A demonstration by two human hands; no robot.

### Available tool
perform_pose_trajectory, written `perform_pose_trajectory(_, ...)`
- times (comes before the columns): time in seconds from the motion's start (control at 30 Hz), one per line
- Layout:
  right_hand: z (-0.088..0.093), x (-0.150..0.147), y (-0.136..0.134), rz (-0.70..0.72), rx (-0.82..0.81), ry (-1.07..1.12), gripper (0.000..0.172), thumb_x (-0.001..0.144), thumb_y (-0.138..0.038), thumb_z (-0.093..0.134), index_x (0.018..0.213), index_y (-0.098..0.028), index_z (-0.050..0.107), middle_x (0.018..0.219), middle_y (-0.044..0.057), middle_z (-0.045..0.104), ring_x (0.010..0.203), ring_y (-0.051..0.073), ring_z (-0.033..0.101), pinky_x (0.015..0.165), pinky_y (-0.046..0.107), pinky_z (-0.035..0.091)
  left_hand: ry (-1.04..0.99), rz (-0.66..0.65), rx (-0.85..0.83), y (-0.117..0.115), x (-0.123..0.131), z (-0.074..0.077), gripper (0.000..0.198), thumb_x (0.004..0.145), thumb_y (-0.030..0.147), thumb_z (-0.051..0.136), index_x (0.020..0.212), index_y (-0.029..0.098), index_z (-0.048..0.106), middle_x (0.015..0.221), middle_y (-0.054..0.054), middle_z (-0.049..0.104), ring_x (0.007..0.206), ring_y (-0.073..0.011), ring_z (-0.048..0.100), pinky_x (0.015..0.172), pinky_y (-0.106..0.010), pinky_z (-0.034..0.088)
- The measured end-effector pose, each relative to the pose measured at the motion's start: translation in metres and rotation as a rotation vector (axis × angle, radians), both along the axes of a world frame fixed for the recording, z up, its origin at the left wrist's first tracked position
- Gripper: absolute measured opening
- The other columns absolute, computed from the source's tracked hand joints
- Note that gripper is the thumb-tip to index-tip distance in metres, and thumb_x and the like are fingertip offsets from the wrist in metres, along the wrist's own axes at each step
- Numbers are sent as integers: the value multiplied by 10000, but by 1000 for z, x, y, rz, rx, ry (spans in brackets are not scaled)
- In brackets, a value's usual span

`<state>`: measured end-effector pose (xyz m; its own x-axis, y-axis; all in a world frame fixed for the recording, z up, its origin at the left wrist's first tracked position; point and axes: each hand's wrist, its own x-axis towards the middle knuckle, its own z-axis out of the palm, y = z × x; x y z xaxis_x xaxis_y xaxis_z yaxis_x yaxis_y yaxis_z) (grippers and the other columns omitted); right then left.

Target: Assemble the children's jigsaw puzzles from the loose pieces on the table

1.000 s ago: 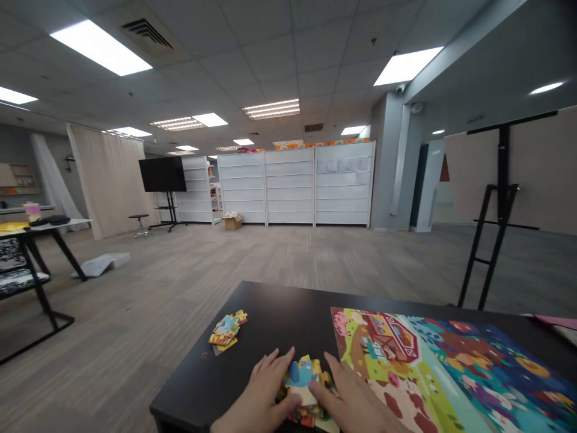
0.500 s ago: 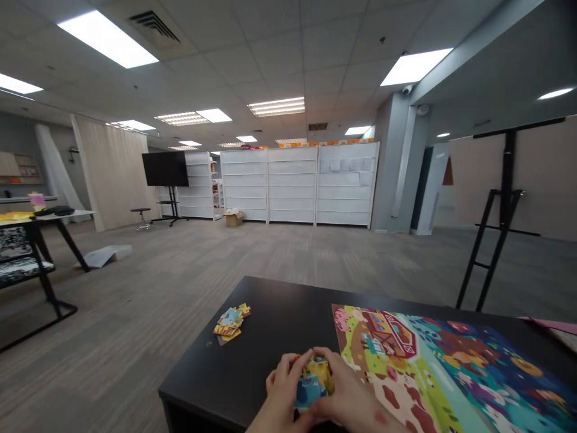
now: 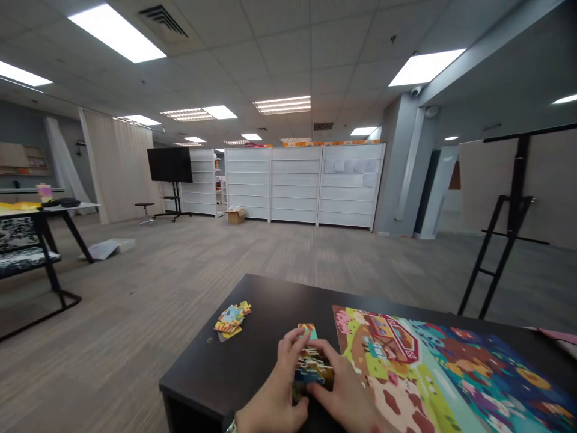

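Left hand (image 3: 279, 388) and right hand (image 3: 345, 388): grip closed around puzzle-piece stack (image 3: 312, 365), close to near edge of table (image 3: 265, 325). Even pressure from both sides, thumbs bracing, should stop jutting piece (image 3: 307, 329) slipping.

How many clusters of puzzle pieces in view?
2: a loose pile on the left of the dark table, and a bunch between the left hand and right hand. Others may be hidden.
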<state>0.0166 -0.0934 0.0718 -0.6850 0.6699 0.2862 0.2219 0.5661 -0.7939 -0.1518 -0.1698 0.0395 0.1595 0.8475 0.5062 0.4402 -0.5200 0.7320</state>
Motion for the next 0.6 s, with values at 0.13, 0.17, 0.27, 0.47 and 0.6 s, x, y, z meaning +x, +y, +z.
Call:
perform_pose_trajectory(0.13, -8, 0, -4, 29, -12, 1, 622, 647, -100, 608, 1252, -244, 609, 1277, 52, 694, 1177, 269, 644, 1012, 363, 491, 19, -152, -104, 4, -2, 6, 1214, 670, 181, 666, 1613, 217, -99, 1683, -110, -82, 1541, -383, -63, 1233, -567, 24)
perform_pose_trajectory(0.17, -9, 3, -3, 22, -10, -10, 561, 670, -117, 609, 1216, -247, 632, 1252, 50, 707, 1159, 268, 654, 1003, 359, 496, -2, -143, -108, 5, -4, 11, 1179, 717, 245, 669, 1614, 199, -95, 1685, -118, -68, 1543, -377, -46, 1235, -554, 28)
perform_pose_trajectory(0.27, -8, 18, 7, -114, -7, -10, 561, 720, -210, 650, 1278, -254, 611, 1300, 65, 691, 1199, 283, 640, 1042, 379, 478, -23, 4, -140, 7, -18, 29, 860, 874, 370, 580, 1611, 225, 163, 1653, -105, 200, 1519, -323, 171, 1235, -493, 122)
perform_pose_trajectory(0.47, 3, 53, 40, -423, -86, 118, 661, 720, -429, 708, 1338, -234, 578, 1306, 95, 691, 1207, 323, 650, 995, 386, 530, 447, 336, -490, 10, -37, 36, 686, 611, 417, 896, 1210, 196, 646, 1241, -91, 595, 1177, -341, 511, 1019, -437, 408)
perform_pose_trajectory(0.6, -3, 57, 40, -423, -158, 145, 671, 691, -454, 739, 1312, -239, 605, 1154, 72, 761, 1049, 308, 726, 890, 345, 582, 529, 279, -579, 16, -43, 32, 570, 502, 372, 943, 966, 208, 655, 1082, -47, 611, 1070, -324, 532, 870, -381, 455)
